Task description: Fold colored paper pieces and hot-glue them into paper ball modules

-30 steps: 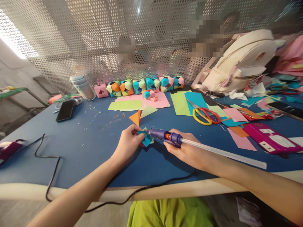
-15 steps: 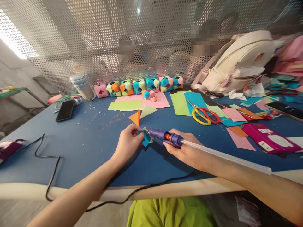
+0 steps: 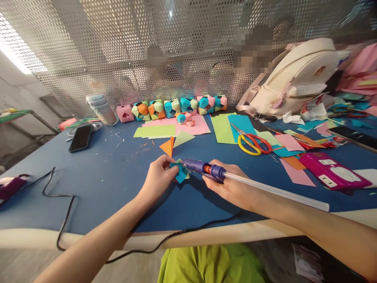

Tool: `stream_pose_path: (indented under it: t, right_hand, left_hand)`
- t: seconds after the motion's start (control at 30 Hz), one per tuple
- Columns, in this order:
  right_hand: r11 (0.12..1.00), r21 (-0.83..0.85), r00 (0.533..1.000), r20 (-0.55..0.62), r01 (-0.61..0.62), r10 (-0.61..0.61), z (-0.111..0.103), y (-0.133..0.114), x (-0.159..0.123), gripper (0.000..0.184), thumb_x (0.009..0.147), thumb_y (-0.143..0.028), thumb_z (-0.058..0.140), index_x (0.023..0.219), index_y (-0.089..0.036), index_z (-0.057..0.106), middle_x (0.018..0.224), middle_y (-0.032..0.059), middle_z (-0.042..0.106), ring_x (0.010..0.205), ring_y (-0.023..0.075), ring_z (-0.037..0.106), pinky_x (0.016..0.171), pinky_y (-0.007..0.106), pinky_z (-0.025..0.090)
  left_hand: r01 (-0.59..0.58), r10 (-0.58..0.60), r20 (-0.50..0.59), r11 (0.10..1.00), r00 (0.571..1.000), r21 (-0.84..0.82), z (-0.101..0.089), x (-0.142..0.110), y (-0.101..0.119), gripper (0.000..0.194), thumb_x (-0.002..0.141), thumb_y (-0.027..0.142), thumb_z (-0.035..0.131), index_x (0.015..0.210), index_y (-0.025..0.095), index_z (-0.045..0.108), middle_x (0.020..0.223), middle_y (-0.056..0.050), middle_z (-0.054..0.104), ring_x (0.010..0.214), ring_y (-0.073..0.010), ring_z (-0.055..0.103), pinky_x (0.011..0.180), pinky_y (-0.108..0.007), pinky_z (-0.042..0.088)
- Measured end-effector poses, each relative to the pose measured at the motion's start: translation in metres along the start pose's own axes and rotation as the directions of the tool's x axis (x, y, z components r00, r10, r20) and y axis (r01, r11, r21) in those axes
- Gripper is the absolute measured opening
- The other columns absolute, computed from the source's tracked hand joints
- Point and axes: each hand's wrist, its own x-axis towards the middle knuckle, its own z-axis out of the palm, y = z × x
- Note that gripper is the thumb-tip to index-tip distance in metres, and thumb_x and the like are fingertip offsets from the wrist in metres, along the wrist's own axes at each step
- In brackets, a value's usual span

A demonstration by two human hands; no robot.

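Note:
Pinched in my left hand (image 3: 160,175) is a small folded paper piece (image 3: 180,173), blue with some green and a bit of orange at its edges. My right hand (image 3: 228,184) is wrapped round a purple hot glue gun (image 3: 198,166), its nozzle at the upper edge of the paper piece. Whether the nozzle touches the paper I cannot tell. A long clear glue stick (image 3: 277,192) sticks out of the gun's back, over my right forearm. Just beyond my left hand lie an orange folded paper (image 3: 167,147) and a pale green paper triangle (image 3: 183,138).
Folded paper balls (image 3: 172,108) stand in a row along the perforated metal screen (image 3: 118,51). Scissors (image 3: 250,143) lie on paper sheets at the right, near a magenta power strip (image 3: 334,171) and a backpack (image 3: 297,82). A black cord (image 3: 176,232) crosses the table's front edge.
The view has shifted very slightly. The glue stick's back end sits a little further left and higher. Both hands keep nearly the same pose and grip.

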Motion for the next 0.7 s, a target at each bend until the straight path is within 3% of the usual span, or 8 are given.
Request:
stream_pose_path:
  t: [0.47,0.7]
  right_hand:
    - [0.999,-0.010,0.999,0.017,-0.036,0.036,0.000,0.000,0.000,0.012,0.082,-0.029,0.049,0.073,-0.023,0.045,0.058,-0.0038,0.052,0.048,0.0120,0.044,0.050,0.023,0.033]
    - [0.987,0.082,0.990,-0.030,-0.135,0.137,-0.005,0.012,0.009,0.027,0.086,-0.040,0.046,0.077,-0.020,0.060,0.062,0.0007,0.061,0.055,0.0160,0.055,0.056,0.026,0.043]
  left_hand:
    - [0.019,-0.019,0.017,0.999,1.000,-0.047,-0.001,0.000,0.000,0.007,0.064,0.012,0.062,0.064,0.016,0.055,0.052,0.004,0.056,0.047,-0.0081,0.051,0.046,-0.018,0.039]
    - [0.083,-0.093,-0.038,0.973,0.995,-0.213,-0.004,0.004,0.002,0.014,0.062,0.020,0.066,0.067,0.016,0.054,0.055,0.002,0.060,0.050,-0.0118,0.056,0.050,-0.024,0.046]
